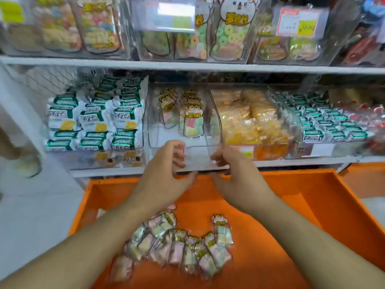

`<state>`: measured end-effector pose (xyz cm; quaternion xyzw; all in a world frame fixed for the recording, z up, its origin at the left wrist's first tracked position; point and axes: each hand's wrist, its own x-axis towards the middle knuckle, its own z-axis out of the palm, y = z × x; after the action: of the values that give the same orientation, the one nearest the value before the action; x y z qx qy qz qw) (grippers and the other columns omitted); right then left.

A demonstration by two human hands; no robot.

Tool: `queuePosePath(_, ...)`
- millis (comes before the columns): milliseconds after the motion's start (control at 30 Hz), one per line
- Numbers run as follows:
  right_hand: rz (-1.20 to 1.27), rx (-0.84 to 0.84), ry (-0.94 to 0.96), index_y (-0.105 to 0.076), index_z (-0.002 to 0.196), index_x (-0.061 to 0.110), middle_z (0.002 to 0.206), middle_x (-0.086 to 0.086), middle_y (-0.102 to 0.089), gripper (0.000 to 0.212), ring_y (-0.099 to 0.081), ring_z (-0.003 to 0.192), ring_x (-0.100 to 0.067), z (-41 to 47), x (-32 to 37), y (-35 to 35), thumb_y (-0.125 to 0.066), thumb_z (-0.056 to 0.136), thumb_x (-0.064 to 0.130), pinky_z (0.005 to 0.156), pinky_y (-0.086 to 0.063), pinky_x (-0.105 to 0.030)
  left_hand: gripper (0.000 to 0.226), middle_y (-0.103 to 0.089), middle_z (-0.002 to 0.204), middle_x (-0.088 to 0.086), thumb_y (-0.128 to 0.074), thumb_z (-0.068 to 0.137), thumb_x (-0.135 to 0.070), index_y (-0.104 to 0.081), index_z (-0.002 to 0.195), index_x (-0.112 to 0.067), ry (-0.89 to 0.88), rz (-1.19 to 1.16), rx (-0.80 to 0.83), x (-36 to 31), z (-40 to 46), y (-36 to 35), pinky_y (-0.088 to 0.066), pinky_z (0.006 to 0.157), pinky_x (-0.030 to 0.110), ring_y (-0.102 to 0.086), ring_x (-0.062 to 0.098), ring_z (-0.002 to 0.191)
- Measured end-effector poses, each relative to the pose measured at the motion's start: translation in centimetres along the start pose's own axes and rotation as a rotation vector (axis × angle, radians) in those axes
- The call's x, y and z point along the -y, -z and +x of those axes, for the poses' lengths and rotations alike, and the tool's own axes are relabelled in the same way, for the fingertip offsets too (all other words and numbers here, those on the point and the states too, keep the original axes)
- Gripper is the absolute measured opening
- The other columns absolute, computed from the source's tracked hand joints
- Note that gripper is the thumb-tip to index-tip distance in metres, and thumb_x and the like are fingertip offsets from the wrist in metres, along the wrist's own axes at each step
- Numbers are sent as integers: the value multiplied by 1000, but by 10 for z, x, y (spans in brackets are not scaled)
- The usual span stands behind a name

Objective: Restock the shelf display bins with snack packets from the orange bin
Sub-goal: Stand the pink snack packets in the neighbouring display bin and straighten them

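Head cam: both hands, left [164, 163] and right [233, 165], are hovering loosely curled and empty at the clear display bin [183, 132], which is looking half full. Snack packets [179, 247] are lying in the orange bin [312, 195] below, so I'm guessing the next move is reaching down and grabbing a handful.

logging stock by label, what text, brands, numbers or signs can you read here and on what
Nothing reads with certainty.
Yellow cartoon lettering on the hanging candy bag and the bin packet: three characters, blurred.
Green and white packets: large characters, illegible.
Price tag: handwritten digits, unreadable.
Shelf screen label: washed out.
Packets in the orange bin: too small.
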<state>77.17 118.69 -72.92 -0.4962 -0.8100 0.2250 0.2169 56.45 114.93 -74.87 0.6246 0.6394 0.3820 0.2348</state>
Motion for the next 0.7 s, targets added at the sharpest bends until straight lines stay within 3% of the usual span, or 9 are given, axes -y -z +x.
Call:
queuePosePath(167, -161, 300, -175, -55, 139, 18, 133, -5, -58, 47, -58, 118, -24, -29, -47, -63, -72, 97, 28, 93, -49, -35, 60, -55, 125, -15, -82, 88, -43, -45, 135, -37, 252, 34, 253, 75, -71, -43, -59, 87, 37, -60, 2, 102)
queuePosePath(300, -225, 552, -366, -40, 154, 21, 144, -10, -50, 61, -59, 116, -33, -48, -99, -113, -67, 101, 31, 93, -53, -46, 60, -55, 124, -11, -83, 86, -45, -51, 134, -30, 402, 74, 384, 128, -93, -75, -56, 94, 36, -62, 10, 108)
queuePosePath(367, -247, 628, -470, -35, 157, 19, 142, -15, -50, 67, -60, 106, -35, -50, -126, -133, -67, 100, 35, 81, -53, -43, 61, -59, 127, -4, -82, 86, -43, -53, 135, -24, 491, 105, 426, 152, -96, -92, -55, 91, 36, -62, 14, 107)
queuePosePath(467, -229, 615, -608, -38, 152, 15, 135, -18, -53, 62, -60, 84, -32, -47, -157, -160, -62, 101, 42, 62, -45, -32, 64, -62, 122, 1, -79, 90, -38, -49, 142, -15, 568, 161, 485, 178, -100, -116, -50, 77, 32, -61, 18, 103)
queuePosePath(600, -161, 518, -772, -37, 153, 19, 131, -20, -54, 64, -66, 100, -41, -44, -183, -199, -52, 102, 54, 69, -51, -37, 52, -66, 115, 5, -68, 98, -35, -48, 141, -12, 598, 229, 486, 197, -101, -138, -52, 81, 31, -64, 22, 101)
queuePosePath(700, -188, 497, -824, -36, 154, 30, 136, -21, -50, 63, -63, 109, -44, -46, -188, -223, -58, 100, 54, 82, -52, -40, 46, -67, 102, 0, -69, 97, -31, -53, 137, -15, 617, 221, 476, 206, -98, -150, -59, 84, 41, -65, 19, 92)
